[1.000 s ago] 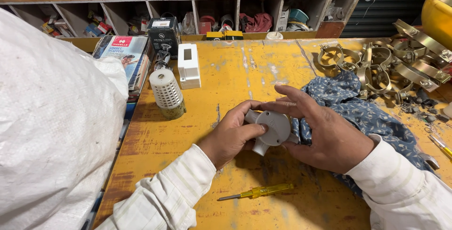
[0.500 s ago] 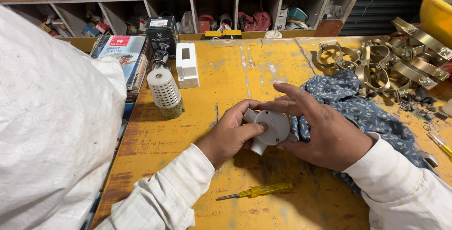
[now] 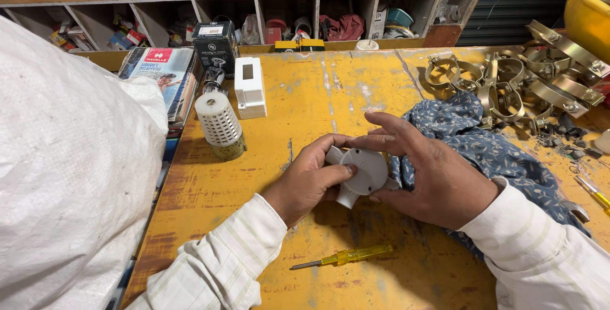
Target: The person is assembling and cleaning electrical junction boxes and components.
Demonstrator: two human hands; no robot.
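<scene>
A big white sack [image 3: 63,170] fills the left edge, with a white perforated cap [image 3: 219,122] and a white switch box [image 3: 250,86] beside it on the yellow table [image 3: 305,94]. At centre, the left hand [image 3: 308,180] and right hand [image 3: 432,173] both close around a round white junction box [image 3: 362,171]. A yellow screwdriver [image 3: 343,256] lies below; blue cloth [image 3: 489,151] and metal clamps [image 3: 508,81] sit right.
</scene>
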